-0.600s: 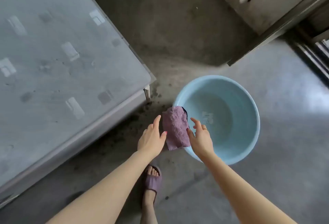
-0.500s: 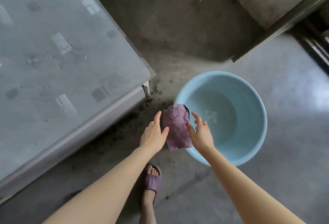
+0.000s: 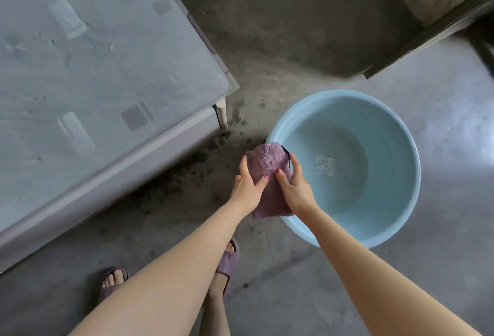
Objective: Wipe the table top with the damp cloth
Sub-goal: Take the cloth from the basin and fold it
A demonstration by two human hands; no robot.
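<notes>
A purple cloth (image 3: 267, 159) hangs over the near-left rim of a light blue basin (image 3: 401, 223) on the floor. My left hand (image 3: 247, 186) grips the cloth's left side, thumb on top. On the cloth's right side my right hand (image 3: 295, 186) grips it, fingers reaching inside the rim. The grey glass table top (image 3: 93, 73) fills the upper left, dusty and smudged, its near corner a short way left of the basin.
The basin holds shallow water. The concrete floor (image 3: 280, 28) around it is stained dark near the table leg (image 3: 221, 116). A wall base and dark metal frame (image 3: 427, 33) run across the upper right. My feet in purple slippers (image 3: 227, 263) stand below.
Both hands have closed in from beside the cloth and now hold it at the basin rim. The view has shifted a little; a second foot shows at the bottom.
</notes>
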